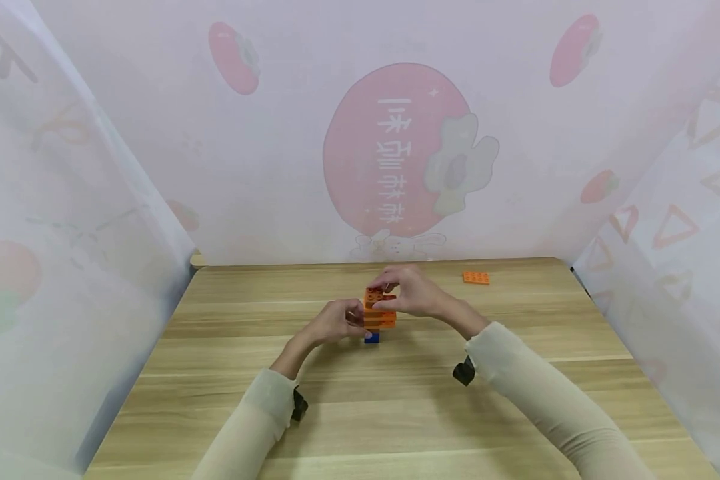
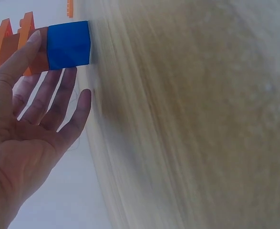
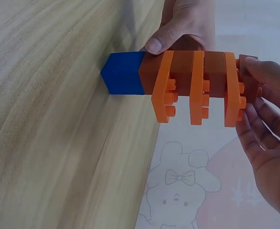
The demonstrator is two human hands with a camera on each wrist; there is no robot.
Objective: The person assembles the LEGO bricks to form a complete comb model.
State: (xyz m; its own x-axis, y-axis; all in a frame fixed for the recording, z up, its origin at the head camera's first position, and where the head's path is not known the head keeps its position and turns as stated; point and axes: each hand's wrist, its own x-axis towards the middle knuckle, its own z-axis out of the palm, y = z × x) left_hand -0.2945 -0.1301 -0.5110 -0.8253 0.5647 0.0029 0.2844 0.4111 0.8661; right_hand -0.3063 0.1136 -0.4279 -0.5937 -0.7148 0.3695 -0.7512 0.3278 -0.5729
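A tower of toy building bricks stands on the wooden table, with a blue brick (image 3: 124, 73) at its base. Above the blue brick, brown bricks (image 3: 181, 67) alternate with three thin orange plates (image 3: 196, 88) that stick out to one side and show their studs. My right hand (image 1: 417, 293) is at the top, pinching the uppermost brown brick (image 3: 247, 88) between thumb and fingers. Low on the tower's other side, my left hand (image 1: 336, 321) holds it, thumb on the brown brick just over the blue one and fingers reaching behind.
A loose orange plate (image 1: 476, 278) lies near the back right of the wooden table (image 1: 384, 413). Pale printed curtains (image 1: 276, 200) hang behind the table and along both sides. A small black device (image 1: 464, 372) sits at the right wrist, another (image 1: 299, 405) at the left.
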